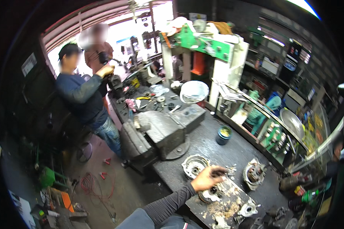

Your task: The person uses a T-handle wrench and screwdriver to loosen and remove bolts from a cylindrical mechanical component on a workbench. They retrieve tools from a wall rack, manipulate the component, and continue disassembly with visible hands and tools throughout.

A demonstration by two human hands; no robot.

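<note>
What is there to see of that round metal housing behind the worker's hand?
The round metal housing looks like pale silver-grey cast metal, with lugs around its rim. Its hollow side faces up, showing a ring-shaped centre around a hole. It lies on the dark bench, near the large vise. The left hand hides part of its edge; whether they touch is unclear.

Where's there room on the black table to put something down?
There's a bare patch of the table between the blue tub and the metal housing on the right, and another between the tub and the vise. It's crowded near the left hand, with metal parts and pale flakes, and beyond the vise, where tools lie.
</note>
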